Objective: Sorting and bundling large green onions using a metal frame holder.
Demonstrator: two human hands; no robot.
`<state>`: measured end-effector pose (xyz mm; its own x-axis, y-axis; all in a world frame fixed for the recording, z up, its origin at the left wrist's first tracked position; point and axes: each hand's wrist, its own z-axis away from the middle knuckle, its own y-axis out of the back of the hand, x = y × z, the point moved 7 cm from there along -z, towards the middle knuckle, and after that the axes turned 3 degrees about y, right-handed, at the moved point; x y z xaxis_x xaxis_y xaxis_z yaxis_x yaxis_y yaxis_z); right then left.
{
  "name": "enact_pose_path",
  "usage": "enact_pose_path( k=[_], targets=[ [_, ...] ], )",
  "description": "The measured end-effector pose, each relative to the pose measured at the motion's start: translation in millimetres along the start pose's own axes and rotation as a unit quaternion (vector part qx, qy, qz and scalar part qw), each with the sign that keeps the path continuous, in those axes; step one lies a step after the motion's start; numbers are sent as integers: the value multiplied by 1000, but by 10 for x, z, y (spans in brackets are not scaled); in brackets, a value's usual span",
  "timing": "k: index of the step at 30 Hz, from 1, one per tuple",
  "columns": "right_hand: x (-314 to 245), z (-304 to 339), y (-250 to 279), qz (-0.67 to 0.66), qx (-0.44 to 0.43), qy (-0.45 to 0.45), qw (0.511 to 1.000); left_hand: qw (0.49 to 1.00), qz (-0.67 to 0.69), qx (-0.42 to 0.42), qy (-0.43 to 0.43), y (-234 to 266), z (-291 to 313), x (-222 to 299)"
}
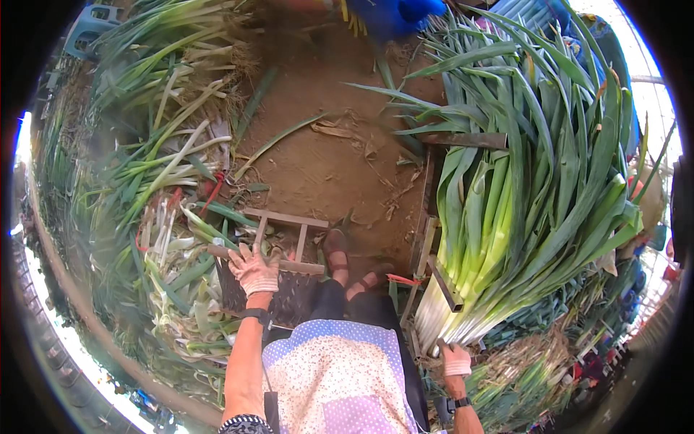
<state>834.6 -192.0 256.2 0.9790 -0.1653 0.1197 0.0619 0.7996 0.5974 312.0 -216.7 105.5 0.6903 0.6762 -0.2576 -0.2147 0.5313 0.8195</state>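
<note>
My left hand (254, 268), in a pale work glove, rests on a wooden rail of a small wooden frame (285, 217) lying on the dirt, and grips it. My right hand (456, 359), also gloved, presses against the white root ends of a big bundle of leeks (506, 224). The bundle lies in a wooden cradle (426, 249), its green leaves fanning up and to the right. My feet in sandals (336, 253) stand between the two hands.
Loose leeks and trimmed leaves (166, 188) are heaped on the left. Bare brown dirt (325, 145) runs up the middle. A blue plastic object (394, 14) lies at the top, a grey crate (90, 25) at top left. More leek waste (528, 369) lies lower right.
</note>
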Motion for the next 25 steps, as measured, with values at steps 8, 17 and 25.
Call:
enact_pose_path(
  k=[8, 17, 25],
  targets=[
    [-1269, -287, 574, -178, 51, 49, 982, 1000, 14, -21, -11, -49, 28, -15],
    [-2642, -1424, 922, -35, 145, 348, 926, 999, 11, -42, 32, -22, -33, 44],
    [-3595, -3961, 669, -190, -4, 133, 973, 927, 198, 73, 310, -161, -98, -30]
  ],
)
